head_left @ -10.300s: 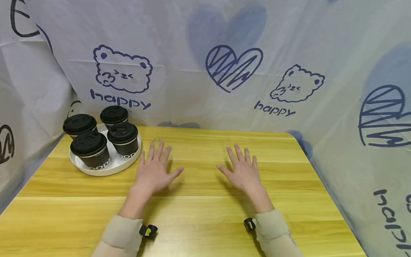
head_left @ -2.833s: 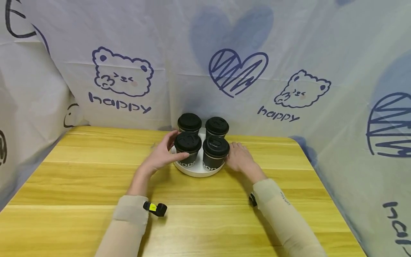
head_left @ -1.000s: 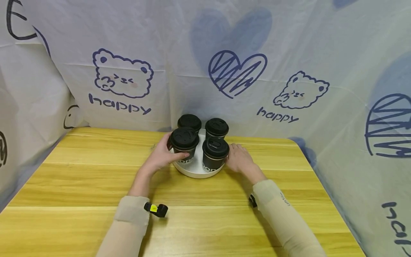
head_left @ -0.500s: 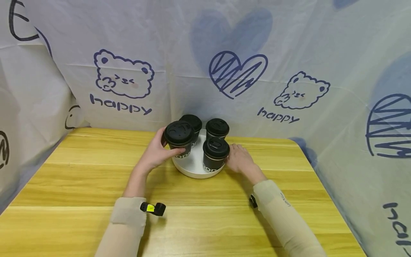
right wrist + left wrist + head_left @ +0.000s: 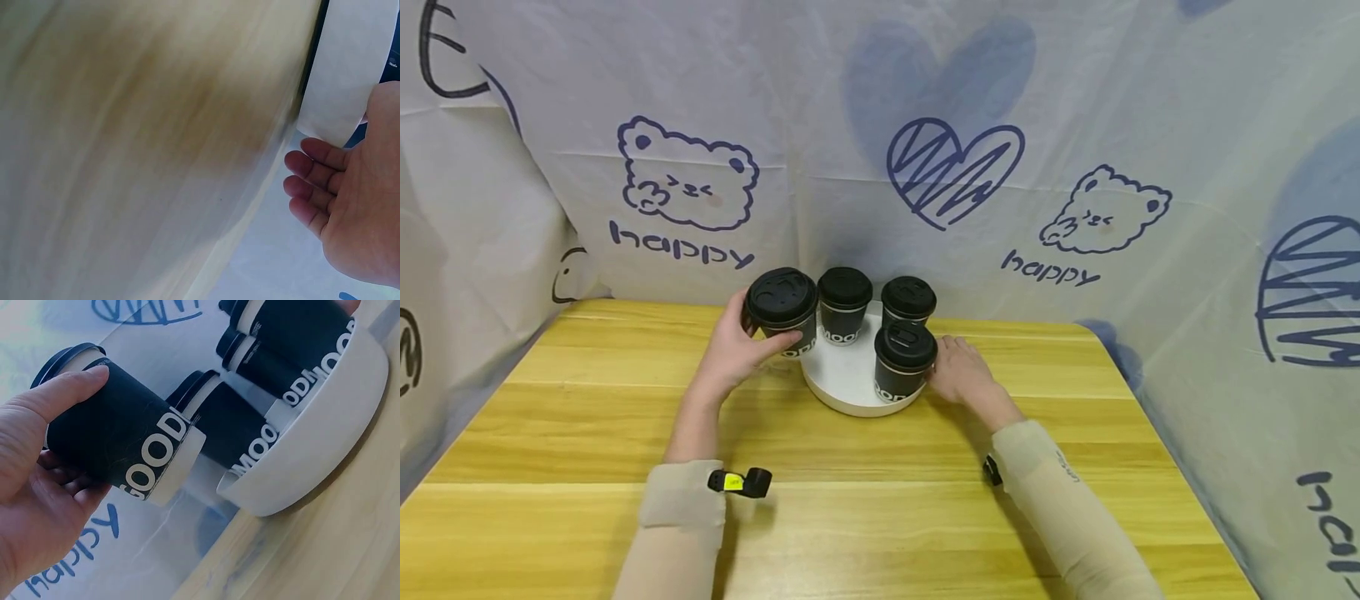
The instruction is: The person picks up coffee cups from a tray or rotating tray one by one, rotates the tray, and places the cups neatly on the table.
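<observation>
My left hand [image 5: 730,346] grips a black paper coffee cup [image 5: 119,425] with a black lid, thumb across its front and fingers behind. The cup is raised and tilted, left of a round white tray [image 5: 850,392]. Three similar cups stand on the tray: a back-left cup [image 5: 844,312], a back-right cup [image 5: 908,298] and a front-right cup [image 5: 902,367]. My right hand [image 5: 961,371] holds the tray's right side. In the right wrist view its fingers curl beside the outer wall, with the thumb at the rim and its tip hidden.
The wooden table [image 5: 850,517] runs from the front to a white printed cloth [image 5: 820,92] hanging behind the tray. More cloth hangs at the left and right sides. A small black wrist camera [image 5: 752,482] sticks out from the left sleeve.
Over the last second my left hand has lifted the front-left cup off the tray and carried it left, uncovering the back-left cup. Earlier, the tray stood at the table's left. The right hand stays put.
</observation>
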A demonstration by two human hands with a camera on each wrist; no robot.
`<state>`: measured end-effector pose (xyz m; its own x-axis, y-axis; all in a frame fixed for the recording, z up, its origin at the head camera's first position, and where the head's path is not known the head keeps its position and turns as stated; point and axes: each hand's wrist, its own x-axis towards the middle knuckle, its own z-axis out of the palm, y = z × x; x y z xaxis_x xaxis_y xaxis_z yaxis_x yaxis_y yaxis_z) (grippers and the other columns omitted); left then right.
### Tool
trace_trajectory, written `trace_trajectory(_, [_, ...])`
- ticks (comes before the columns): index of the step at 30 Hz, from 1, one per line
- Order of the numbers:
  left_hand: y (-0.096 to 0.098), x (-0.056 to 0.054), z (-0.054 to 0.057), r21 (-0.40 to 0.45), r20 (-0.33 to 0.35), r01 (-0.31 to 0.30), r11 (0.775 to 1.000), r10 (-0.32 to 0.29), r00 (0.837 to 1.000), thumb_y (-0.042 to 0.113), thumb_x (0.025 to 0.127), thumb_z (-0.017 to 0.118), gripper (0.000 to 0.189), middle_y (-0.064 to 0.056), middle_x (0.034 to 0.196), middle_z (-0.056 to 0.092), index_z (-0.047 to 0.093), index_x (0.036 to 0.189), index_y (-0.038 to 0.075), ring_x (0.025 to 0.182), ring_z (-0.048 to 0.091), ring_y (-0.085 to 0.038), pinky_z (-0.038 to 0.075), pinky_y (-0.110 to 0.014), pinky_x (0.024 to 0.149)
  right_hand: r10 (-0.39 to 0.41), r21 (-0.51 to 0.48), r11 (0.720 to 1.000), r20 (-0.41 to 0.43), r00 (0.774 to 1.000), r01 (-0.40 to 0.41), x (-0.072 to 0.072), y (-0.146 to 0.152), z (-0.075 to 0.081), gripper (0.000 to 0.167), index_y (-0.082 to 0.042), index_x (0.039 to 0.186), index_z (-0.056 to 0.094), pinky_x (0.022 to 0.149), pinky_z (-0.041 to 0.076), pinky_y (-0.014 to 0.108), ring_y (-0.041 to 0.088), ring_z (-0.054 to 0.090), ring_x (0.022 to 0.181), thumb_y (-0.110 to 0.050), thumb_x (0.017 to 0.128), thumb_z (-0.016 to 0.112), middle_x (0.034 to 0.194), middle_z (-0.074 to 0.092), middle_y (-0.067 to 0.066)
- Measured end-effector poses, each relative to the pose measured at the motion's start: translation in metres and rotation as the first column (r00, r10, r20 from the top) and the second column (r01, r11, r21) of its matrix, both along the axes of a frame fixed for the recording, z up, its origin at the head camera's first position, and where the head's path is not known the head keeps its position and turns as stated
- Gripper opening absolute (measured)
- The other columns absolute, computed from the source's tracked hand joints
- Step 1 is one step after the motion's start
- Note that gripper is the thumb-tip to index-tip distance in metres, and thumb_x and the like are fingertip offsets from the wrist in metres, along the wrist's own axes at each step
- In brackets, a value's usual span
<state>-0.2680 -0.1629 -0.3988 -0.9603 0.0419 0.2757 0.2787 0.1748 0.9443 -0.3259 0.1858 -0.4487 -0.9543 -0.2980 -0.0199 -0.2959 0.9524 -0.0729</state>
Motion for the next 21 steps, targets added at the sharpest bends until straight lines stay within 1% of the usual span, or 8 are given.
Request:
trace_trajectory(7, [-0.016, 0.002, 0.0, -0.003, 0.006, -0.096, 0.995, 0.096, 0.995, 0.01, 0.086, 0.084, 0.095, -0.02, 0.162, 0.035, 0.025, 0.16, -0.001, 0.152, 0.033, -0.032, 0.025, -0.044, 0.126, 0.003, 0.011, 1.0, -0.001, 1.0, -0.003, 0.0, 0.0, -0.001, 0.053, 0.005, 0.141, 0.053, 0.119, 0.035, 0.051, 0.04, 0.047, 0.137, -0.032, 0.103, 0.05, 0.143, 0.056, 0.023])
trace_trajectory(13, [-0.028, -0.001, -0.004, -0.017, 0.005, -0.168, 0.986, 0.168, 0.986, 0.007, 0.086, 0.084, 0.095, -0.023, 0.16, 0.034, 0.024, 0.159, -0.003, 0.152, 0.032, -0.035, 0.025, -0.046, 0.126, -0.002, -0.005, 1.0, -0.002, 1.0, 0.002, 0.002, 0.0, -0.001, 0.054, 0.005, 0.142, 0.052, 0.119, 0.034, 0.051, 0.04, 0.047, 0.137, -0.032, 0.103, 0.051, 0.144, 0.055, 0.023])
trace_trajectory(17, [-0.035, -0.004, -0.01, -0.022, 0.005, -0.222, 0.975, 0.222, 0.975, 0.006, 0.086, 0.083, 0.093, -0.023, 0.158, 0.037, 0.024, 0.158, -0.004, 0.15, 0.034, -0.036, 0.026, -0.047, 0.126, -0.01, -0.006, 1.0, 0.006, 1.0, 0.01, 0.003, 0.0, 0.001, 0.055, 0.005, 0.143, 0.051, 0.119, 0.035, 0.051, 0.04, 0.046, 0.138, -0.032, 0.103, 0.052, 0.145, 0.054, 0.023])
trace_trajectory(21, [-0.044, -0.006, -0.015, -0.027, 0.017, -0.286, 0.958, 0.287, 0.958, 0.009, 0.086, 0.083, 0.092, -0.023, 0.156, 0.04, 0.025, 0.156, -0.004, 0.147, 0.038, -0.036, 0.028, -0.046, 0.125, -0.008, 0.006, 1.0, 0.011, 1.0, 0.008, 0.001, 0.001, -0.001, 0.055, 0.006, 0.143, 0.051, 0.119, 0.035, 0.051, 0.04, 0.046, 0.138, -0.032, 0.103, 0.051, 0.145, 0.054, 0.024])
